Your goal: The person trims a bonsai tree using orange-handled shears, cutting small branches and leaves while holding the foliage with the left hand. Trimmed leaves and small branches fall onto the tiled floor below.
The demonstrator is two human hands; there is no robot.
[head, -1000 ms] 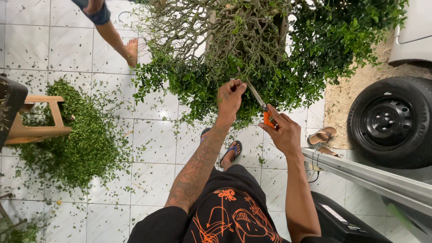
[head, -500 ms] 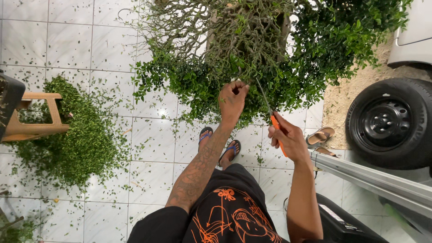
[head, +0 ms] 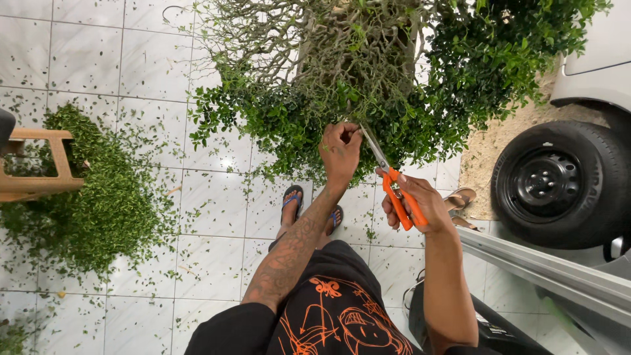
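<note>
Black short-sleeve top w/ black shorts (head: 342, 309), orange line-art print across front. Left forearm (head: 292, 253): dense tattoo work, wrist to elbow. Right forearm (head: 447, 283) bare. Feet at 12 o'clock: flip-flops (head: 292, 197), dark soles, blue straps

Soft, even daylight fills the scene, bright without harshness, and no single light source shows. Shadows are weak and diffuse, no more than a faint darkening on the tiled floor (head: 197, 256) under the heap of clippings (head: 98, 197) at the left. A small patch of glare shines on the glossy tile near the middle, just below the shrub (head: 368, 85). The picture is sharp across most of the frame, with fine twigs and single leaves readable. Straight tile lines bow slightly toward the edges, a wide-lens bend. The dark tyre (head: 559, 184) on the right keeps its detail.
</note>
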